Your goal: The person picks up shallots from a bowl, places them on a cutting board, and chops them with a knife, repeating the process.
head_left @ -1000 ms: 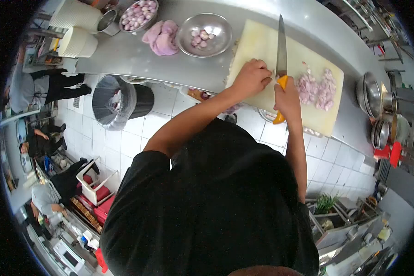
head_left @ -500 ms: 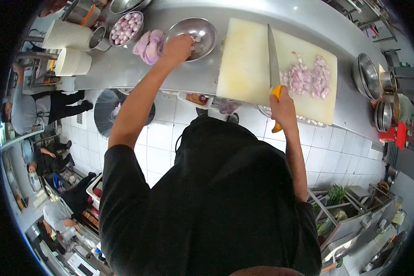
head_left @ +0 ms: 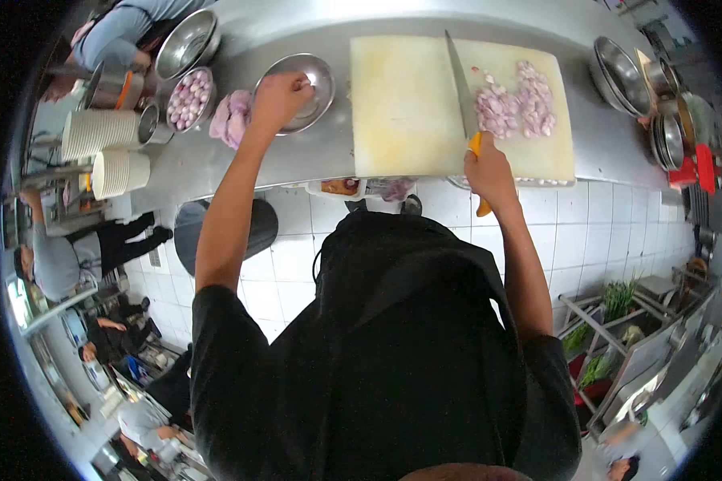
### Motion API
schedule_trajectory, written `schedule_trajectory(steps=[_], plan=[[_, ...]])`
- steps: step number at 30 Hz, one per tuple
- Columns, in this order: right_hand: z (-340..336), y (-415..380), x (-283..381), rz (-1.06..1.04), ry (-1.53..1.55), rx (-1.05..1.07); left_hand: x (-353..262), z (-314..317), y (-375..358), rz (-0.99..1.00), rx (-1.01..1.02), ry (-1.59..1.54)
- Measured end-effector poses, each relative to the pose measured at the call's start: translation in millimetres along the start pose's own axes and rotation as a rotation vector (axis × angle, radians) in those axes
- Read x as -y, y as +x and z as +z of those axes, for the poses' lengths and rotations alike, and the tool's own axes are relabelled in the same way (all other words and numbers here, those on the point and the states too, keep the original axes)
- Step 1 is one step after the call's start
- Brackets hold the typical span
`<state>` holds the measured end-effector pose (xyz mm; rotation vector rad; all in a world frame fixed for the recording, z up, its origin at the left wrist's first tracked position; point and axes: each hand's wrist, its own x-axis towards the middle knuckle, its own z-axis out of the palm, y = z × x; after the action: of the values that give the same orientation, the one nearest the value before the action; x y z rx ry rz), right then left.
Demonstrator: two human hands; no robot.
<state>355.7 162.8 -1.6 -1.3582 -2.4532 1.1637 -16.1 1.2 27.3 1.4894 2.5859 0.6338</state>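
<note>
Over the steel bowl [head_left: 319, 80] is my left hand [head_left: 283, 98], its fingers curled together; what is inside them, if anything, is hidden. My right hand [head_left: 489, 170] grips the orange handle of a long kitchen knife [head_left: 460, 84]. Its blade points toward the far side of the white cutting board [head_left: 401, 104]. Right of the blade lie two piles of chopped shallots, a nearer pile [head_left: 497, 112] and a farther pile [head_left: 536, 100]. A crumpled pinkish cloth [head_left: 231, 120] rests left of the bowl, beside another bowl of whole peeled shallots [head_left: 189, 99].
Stacked white tubs [head_left: 120, 173] stand at the counter's left end, with an open steel bowl [head_left: 187, 44] behind. More steel bowls [head_left: 620, 76] sit at the right. Below the counter are a dark bin [head_left: 225, 232] and food containers [head_left: 338, 187]. A person [head_left: 128, 32] leans in at the far left.
My left hand has risen from inside the bowl, fingers curled. My right hand keeps hold of the knife. The view has shifted, and a person now appears at the far left.
</note>
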Motion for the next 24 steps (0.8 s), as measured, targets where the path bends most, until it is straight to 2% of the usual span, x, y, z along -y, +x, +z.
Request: schedule_trajectory(steps=[1, 2, 7, 12, 16, 24], plan=[[0.3, -0.7, 0.3, -0.017, -0.027, -0.017, -15.8, -5.1, -1.4, -0.052, -0.046, -0.119], [0.4, -1.3, 2.3, -0.031, -0.059, -0.034, -28.5, 0.7, -3.7, 0.002, -0.115, -0.239], [2.9, -4.0, 5.1, -0.071, -0.061, -0.069, -123.3, 54.4, -27.5, 0.23, -0.057, -0.354], [7.6, -7.8, 28.5, -0.103, -0.011, 0.015, -140.5, 108.4, -41.0, 0.473, -0.179, -0.345], [14.8, -10.0, 40.7, -0.158, 0.001, 0.044, -137.2, 112.3, -53.4, 0.431, -0.189, -0.4], [8.1, -8.3, 67.4, -0.041, -0.057, 0.197, -135.9, 112.2, -54.3, 0.35, -0.172, -0.429]])
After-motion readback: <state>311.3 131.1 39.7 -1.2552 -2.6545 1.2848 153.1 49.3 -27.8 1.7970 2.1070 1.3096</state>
